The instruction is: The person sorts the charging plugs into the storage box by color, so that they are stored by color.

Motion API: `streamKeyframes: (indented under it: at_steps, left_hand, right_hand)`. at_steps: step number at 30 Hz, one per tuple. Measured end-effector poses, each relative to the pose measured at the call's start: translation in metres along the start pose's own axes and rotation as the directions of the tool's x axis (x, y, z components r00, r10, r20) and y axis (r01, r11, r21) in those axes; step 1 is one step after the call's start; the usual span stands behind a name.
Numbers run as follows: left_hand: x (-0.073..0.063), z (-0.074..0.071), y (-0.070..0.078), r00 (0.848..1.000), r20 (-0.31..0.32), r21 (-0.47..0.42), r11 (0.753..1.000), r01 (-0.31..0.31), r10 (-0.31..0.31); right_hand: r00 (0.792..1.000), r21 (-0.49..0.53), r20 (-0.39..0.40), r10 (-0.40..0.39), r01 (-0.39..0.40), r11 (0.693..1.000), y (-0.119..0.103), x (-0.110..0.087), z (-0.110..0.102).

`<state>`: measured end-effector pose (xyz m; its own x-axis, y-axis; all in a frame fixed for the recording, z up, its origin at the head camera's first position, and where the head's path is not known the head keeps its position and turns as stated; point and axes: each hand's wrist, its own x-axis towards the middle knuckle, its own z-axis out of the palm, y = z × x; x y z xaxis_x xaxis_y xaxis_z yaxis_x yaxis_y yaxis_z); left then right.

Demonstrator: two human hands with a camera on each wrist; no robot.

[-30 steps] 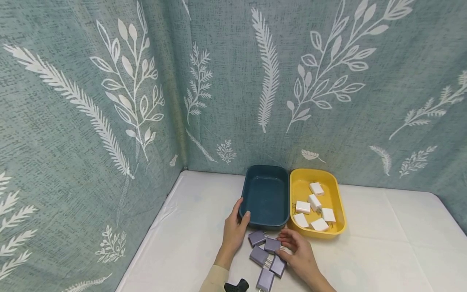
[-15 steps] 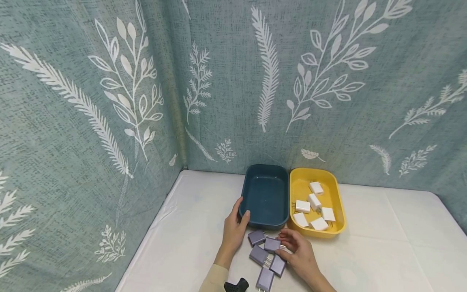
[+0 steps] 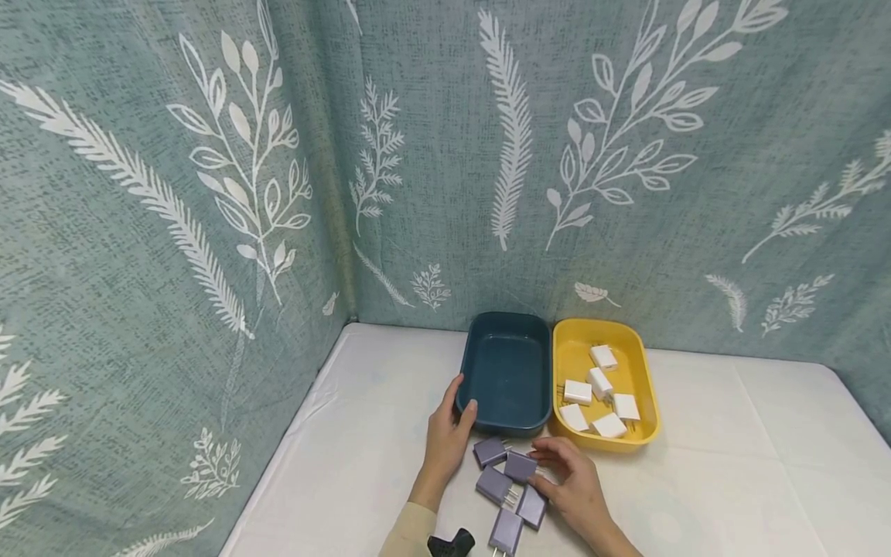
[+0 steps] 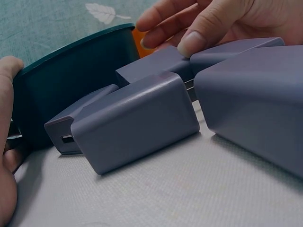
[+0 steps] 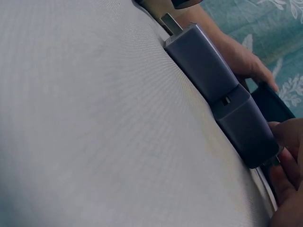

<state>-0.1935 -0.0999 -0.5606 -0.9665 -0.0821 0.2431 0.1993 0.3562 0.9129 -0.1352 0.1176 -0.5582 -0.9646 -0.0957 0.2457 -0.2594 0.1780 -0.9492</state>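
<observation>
My left hand (image 3: 447, 442) holds the near left corner of a dark blue tray (image 3: 506, 427), its thumb at the rim and fingers along the side. In front of the tray, several purple wall chargers (image 3: 505, 532) lie clustered on the white cloth. My right hand (image 3: 575, 487) reaches in from the right, thumb and curled fingers around the prong end of one purple charger (image 3: 520, 466). In the left wrist view that thumb (image 4: 191, 43) is right at the charger's top edge. Fingers cover most of its prongs.
A yellow tray (image 3: 653, 402) with several white chargers (image 3: 602, 357) stands against the blue tray's right side. Behind both hangs a patterned teal curtain (image 3: 445, 193). A black object (image 3: 452, 544) shows by the left sleeve at the bottom edge.
My right fingers have come slightly further over the charger's prong end, and the charger just below it has shifted a little to the right. The left hand and blue tray stay put.
</observation>
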Motion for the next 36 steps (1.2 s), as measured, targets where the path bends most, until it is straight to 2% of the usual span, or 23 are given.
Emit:
streamKeyframes:
  at_steps: [4, 7, 14, 17, 24, 33, 36]
  left_hand:
    - [0.0, -0.001, 0.001, 1.0, -0.002, -0.002, 1.0, 0.002, -0.002]
    - [0.0, -0.001, 0.001, 1.0, -0.001, 0.001, 1.0, 0.002, -0.002]
    - [0.0, -0.001, 0.0, 1.0, 0.002, -0.002, 1.0, 0.012, -0.012]
    - [-0.001, -0.001, 0.001, 1.0, 0.005, -0.009, 1.0, 0.014, -0.014]
    - [-0.007, -0.013, 0.041, 1.0, 0.018, -0.031, 0.999, 0.011, -0.01]
    - [-0.007, -0.013, 0.042, 1.0, 0.02, -0.02, 1.0, 0.004, -0.003]
    - [-0.005, -0.008, 0.029, 1.0, 0.009, -0.021, 1.0, 0.004, -0.004]
  right_hand:
    - [0.998, 0.004, 0.023, -0.05, 0.05, 0.999, 0.0, 0.0, 0.0]
    - [0.997, 0.019, 0.047, -0.058, 0.057, 0.998, 0.0, 0.0, -0.001]
    - [0.996, 0.054, 0.072, 0.05, -0.054, 0.997, -0.004, 0.002, 0.0]
    - [0.995, 0.058, 0.066, 0.073, -0.077, 0.995, -0.003, 0.003, 0.0]
    - [0.997, 0.062, 0.066, 0.031, -0.035, 0.997, 0.0, 0.002, 0.0]
    - [0.997, 0.007, -0.021, 0.077, -0.077, 0.997, -0.003, 0.001, 0.0]
    - [0.997, -0.004, -0.021, 0.068, -0.068, 0.998, -0.003, 0.001, 0.0]
